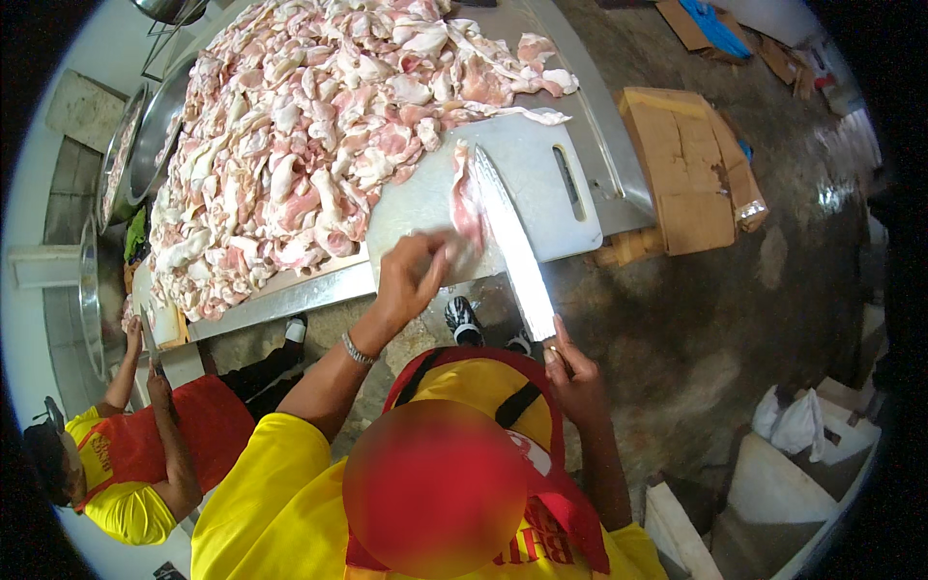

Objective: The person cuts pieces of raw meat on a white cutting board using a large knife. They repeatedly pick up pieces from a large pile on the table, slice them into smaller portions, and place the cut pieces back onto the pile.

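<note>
A long, pale knife [513, 237] lies across the white cutting board [536, 145], its tip on the board and its heel past the near edge. My right hand [572, 375] is closed around its handle. Left of the blade, a narrow pink and white strip of raw meat [464, 198] stretches lengthwise on the board. My left hand [416, 274], fingers curled and slightly smeared by motion, pinches the strip's near end. Beyond and left of the board spreads a big heap of raw meat pieces [300, 126], some touching the board's edge.
The heap lies on a metal table [290, 307]. To the left, a co-worker [174, 445] in a red apron holds a knife at the table's corner. Large metal bowls [159, 135] stand beyond. A cardboard box [691, 174] is right of the table. White bags [788, 420] sit lower right.
</note>
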A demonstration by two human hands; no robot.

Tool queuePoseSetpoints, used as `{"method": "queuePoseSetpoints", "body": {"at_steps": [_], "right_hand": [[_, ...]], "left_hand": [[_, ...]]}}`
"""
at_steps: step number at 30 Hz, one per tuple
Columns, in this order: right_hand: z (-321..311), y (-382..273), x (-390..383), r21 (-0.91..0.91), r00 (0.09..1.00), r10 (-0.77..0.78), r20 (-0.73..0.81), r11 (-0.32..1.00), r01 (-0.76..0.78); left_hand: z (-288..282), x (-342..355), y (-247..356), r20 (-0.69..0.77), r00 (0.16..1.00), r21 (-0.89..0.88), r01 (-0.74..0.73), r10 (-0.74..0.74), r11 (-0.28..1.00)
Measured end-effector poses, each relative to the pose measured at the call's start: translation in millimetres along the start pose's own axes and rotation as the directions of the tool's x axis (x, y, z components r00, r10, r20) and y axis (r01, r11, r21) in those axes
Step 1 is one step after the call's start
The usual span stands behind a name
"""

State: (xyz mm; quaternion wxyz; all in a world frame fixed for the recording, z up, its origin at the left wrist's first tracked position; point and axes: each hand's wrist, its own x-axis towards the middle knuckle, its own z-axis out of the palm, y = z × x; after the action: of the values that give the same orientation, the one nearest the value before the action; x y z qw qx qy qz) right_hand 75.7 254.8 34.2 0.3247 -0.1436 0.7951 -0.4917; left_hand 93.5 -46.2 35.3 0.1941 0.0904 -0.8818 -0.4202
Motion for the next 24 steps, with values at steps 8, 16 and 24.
{"method": "queuePoseSetpoints", "body": {"at_steps": [8,16,24], "right_hand": [[14,-16,-4,-0.026,0.996,0.092,0.015,0.995,-0.091],[30,-13,-1,-0.009,0.996,0.084,-0.034,0.996,-0.084],[12,-8,-58,-0.040,0.996,0.093,-0.008,0.995,-0.093]], "left_hand": [[25,88,-35,-0.038,0.937,0.138,0.350,-0.348,0.927],[17,93,-44,-0.039,0.876,-0.025,0.480,-0.481,0.877],[13,90,-47,-0.113,0.885,-0.027,0.451,-0.451,0.892]]}}
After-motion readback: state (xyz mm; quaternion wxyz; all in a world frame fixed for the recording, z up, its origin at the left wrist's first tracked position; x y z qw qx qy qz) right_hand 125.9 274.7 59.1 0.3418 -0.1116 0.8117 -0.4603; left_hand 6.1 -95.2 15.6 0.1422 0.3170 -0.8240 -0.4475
